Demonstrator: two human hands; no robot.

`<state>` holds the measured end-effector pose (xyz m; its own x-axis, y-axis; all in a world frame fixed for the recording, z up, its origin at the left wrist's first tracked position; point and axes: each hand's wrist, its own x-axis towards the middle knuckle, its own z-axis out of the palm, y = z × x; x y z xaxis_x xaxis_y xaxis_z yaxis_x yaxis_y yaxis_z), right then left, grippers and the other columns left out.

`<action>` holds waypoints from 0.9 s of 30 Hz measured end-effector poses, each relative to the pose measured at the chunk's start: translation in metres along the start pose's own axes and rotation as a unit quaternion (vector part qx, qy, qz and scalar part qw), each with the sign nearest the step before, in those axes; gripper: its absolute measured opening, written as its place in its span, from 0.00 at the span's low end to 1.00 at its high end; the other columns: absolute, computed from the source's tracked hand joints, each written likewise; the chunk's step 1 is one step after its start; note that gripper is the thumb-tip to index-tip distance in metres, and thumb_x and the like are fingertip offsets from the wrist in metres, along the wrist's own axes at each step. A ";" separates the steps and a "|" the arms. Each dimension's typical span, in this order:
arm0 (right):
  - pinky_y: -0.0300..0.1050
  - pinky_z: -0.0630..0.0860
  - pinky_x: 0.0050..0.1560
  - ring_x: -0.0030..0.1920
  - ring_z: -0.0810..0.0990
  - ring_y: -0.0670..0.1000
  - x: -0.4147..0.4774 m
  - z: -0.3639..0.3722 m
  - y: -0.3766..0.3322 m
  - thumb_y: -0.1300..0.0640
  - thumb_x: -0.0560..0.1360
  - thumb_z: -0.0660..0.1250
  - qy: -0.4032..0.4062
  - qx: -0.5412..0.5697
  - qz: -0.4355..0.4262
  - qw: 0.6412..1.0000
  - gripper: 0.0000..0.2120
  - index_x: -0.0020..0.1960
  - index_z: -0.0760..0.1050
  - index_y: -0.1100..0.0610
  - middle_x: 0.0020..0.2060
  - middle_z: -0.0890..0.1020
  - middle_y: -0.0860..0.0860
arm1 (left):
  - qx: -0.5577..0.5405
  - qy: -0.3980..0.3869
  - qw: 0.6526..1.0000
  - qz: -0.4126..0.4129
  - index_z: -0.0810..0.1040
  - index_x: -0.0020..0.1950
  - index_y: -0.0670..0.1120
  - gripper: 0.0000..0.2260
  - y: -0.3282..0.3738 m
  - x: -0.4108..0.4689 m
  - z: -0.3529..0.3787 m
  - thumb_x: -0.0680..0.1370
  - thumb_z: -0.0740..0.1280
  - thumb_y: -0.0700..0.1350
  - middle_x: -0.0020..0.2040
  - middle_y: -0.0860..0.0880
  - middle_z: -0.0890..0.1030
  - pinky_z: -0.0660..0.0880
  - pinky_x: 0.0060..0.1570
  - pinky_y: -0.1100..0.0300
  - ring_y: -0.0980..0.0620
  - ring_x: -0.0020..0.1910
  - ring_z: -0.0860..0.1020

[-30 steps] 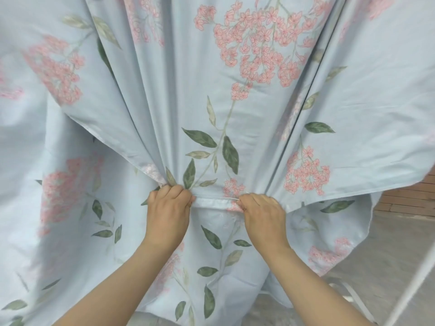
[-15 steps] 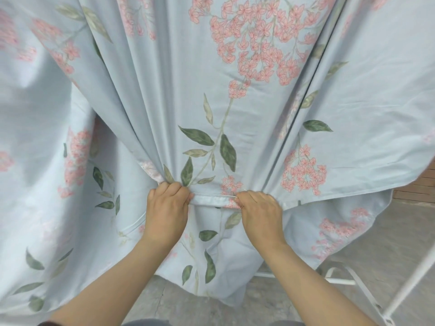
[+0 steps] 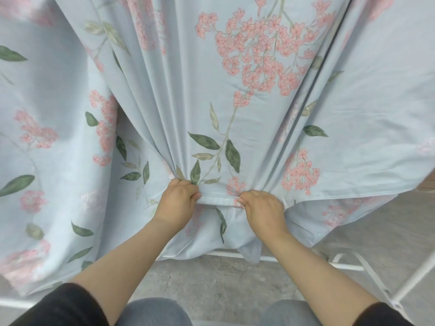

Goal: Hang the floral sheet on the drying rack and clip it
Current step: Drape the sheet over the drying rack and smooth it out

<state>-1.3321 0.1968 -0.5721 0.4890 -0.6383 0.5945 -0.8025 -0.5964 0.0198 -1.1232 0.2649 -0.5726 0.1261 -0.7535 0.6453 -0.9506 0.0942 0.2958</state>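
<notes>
Blue floral sheet (image 3: 259, 142): left hand (image 3: 177, 201), right hand (image 3: 262, 209) pinch hem (image 3: 219, 200).

Count: 1 floral sheet (image 3: 259, 128). Hands, 2 total: left hand (image 3: 177, 203), right hand (image 3: 263, 209). 1 white drying rack (image 3: 348, 267), partly hidden; black sleeves (image 3: 66, 307) x2.

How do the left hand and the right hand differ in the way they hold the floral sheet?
The left hand sits slightly higher in the picture than the right hand. More folds of the floral sheet gather at the left hand than at the right hand. The left hand holds the left end of the taut hem, the right hand its right end. Both grip with curled fingers, backs up.
</notes>
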 end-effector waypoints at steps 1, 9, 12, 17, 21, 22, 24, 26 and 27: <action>0.36 0.58 0.29 0.25 0.74 0.49 -0.001 0.001 0.001 0.60 0.62 0.77 -0.013 -0.010 -0.002 1.000 0.14 0.29 0.72 0.51 0.25 0.75 0.46 | -0.010 -0.016 1.000 -0.002 0.76 0.33 0.41 0.10 0.001 -0.002 0.000 0.75 0.67 0.37 0.33 0.50 0.71 0.67 0.42 0.56 0.49 0.38 0.65; 0.38 0.59 0.30 0.27 0.75 0.50 -0.002 -0.001 0.014 0.58 0.65 0.76 -0.088 -0.052 -0.034 0.994 0.14 0.28 0.72 0.51 0.26 0.76 0.48 | -0.075 -0.139 0.987 -0.027 0.65 0.30 0.48 0.17 0.010 -0.018 0.007 0.78 0.63 0.40 0.31 0.53 0.67 0.62 0.41 0.71 0.49 0.37 0.67; 0.36 0.57 0.29 0.21 0.72 0.48 -0.002 0.002 0.017 0.58 0.55 0.81 -0.080 -0.040 -0.031 0.996 0.20 0.24 0.69 0.50 0.22 0.73 0.47 | -0.080 -0.175 0.980 -0.043 0.62 0.29 0.50 0.20 0.010 -0.019 0.010 0.79 0.63 0.40 0.30 0.52 0.67 0.63 0.40 0.72 0.51 0.34 0.66; 0.45 0.69 0.46 0.47 0.79 0.56 -0.006 0.005 0.019 0.51 0.80 0.59 -0.146 -0.002 -0.053 0.988 0.14 0.46 0.79 0.57 0.45 0.81 0.54 | -0.082 -0.225 0.967 -0.089 0.66 0.31 0.45 0.17 0.008 -0.020 0.012 0.80 0.62 0.42 0.32 0.49 0.68 0.62 0.34 0.69 0.55 0.34 0.66; 0.47 0.70 0.49 0.50 0.78 0.56 -0.013 0.003 0.019 0.50 0.82 0.55 -0.193 0.029 -0.032 0.980 0.16 0.49 0.78 0.58 0.48 0.81 0.54 | -0.097 -0.233 0.962 -0.106 0.70 0.34 0.40 0.15 0.008 -0.021 0.012 0.80 0.62 0.43 0.34 0.46 0.71 0.62 0.35 0.68 0.51 0.36 0.68; 0.48 0.70 0.48 0.49 0.79 0.56 -0.014 0.001 0.019 0.50 0.82 0.55 -0.191 0.032 -0.034 0.981 0.17 0.48 0.78 0.58 0.47 0.81 0.54 | -0.099 -0.230 0.963 -0.100 0.69 0.33 0.42 0.15 0.008 -0.021 0.012 0.80 0.62 0.43 0.33 0.47 0.70 0.62 0.35 0.68 0.52 0.35 0.68; 0.47 0.69 0.44 0.48 0.78 0.57 -0.017 -0.004 0.019 0.50 0.81 0.56 -0.178 0.030 -0.028 0.983 0.16 0.46 0.77 0.59 0.46 0.80 0.54 | -0.094 -0.224 0.966 -0.086 0.65 0.30 0.46 0.18 0.008 -0.020 0.013 0.79 0.63 0.42 0.31 0.49 0.68 0.62 0.33 0.66 0.54 0.33 0.67; 0.46 0.66 0.41 0.47 0.78 0.56 -0.019 -0.012 0.020 0.53 0.80 0.58 -0.164 0.048 -0.016 0.985 0.12 0.44 0.76 0.57 0.43 0.77 0.53 | -0.088 -0.208 0.972 -0.069 0.63 0.29 0.48 0.19 0.009 -0.019 0.014 0.79 0.64 0.42 0.30 0.51 0.67 0.61 0.36 0.62 0.54 0.34 0.66; 0.46 0.66 0.39 0.47 0.78 0.56 -0.019 -0.017 0.020 0.55 0.79 0.59 -0.163 0.059 -0.007 0.985 0.10 0.43 0.75 0.56 0.42 0.76 0.52 | -0.086 -0.200 0.973 -0.072 0.63 0.28 0.49 0.19 0.011 -0.018 0.012 0.79 0.64 0.42 0.30 0.51 0.67 0.61 0.36 0.62 0.53 0.34 0.66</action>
<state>-1.3635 0.2050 -0.5698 0.5995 -0.7401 0.3047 -0.7587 -0.6467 -0.0780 -1.1393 0.2720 -0.5893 0.1020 -0.9565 0.2734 -0.8654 0.0502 0.4986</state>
